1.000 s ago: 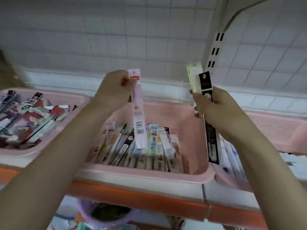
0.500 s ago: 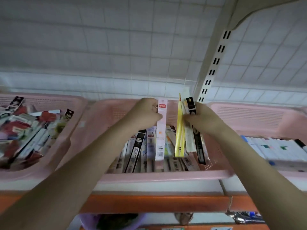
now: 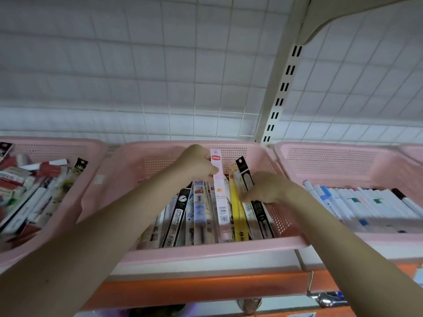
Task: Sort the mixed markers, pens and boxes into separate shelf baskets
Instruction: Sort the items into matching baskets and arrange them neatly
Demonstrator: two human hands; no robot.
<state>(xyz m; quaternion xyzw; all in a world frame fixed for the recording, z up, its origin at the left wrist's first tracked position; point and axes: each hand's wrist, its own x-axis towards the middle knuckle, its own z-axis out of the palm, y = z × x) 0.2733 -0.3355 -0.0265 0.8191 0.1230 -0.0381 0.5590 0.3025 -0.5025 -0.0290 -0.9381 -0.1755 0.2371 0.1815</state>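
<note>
Pink pen box (image 3: 220, 193), long and slim, red-labelled, pinched by left hand (image 3: 198, 164).

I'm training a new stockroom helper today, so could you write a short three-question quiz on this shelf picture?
1. True or false: the left hand pinches the pink pen pack near its top end.
2. Which basket are both hands working over? A) left basket B) middle basket C) right basket
3. Fill in: the right hand holds the black pen pack and the ______ pack beside it.

Key: 1 true; 2 B; 3 yellow.
</note>
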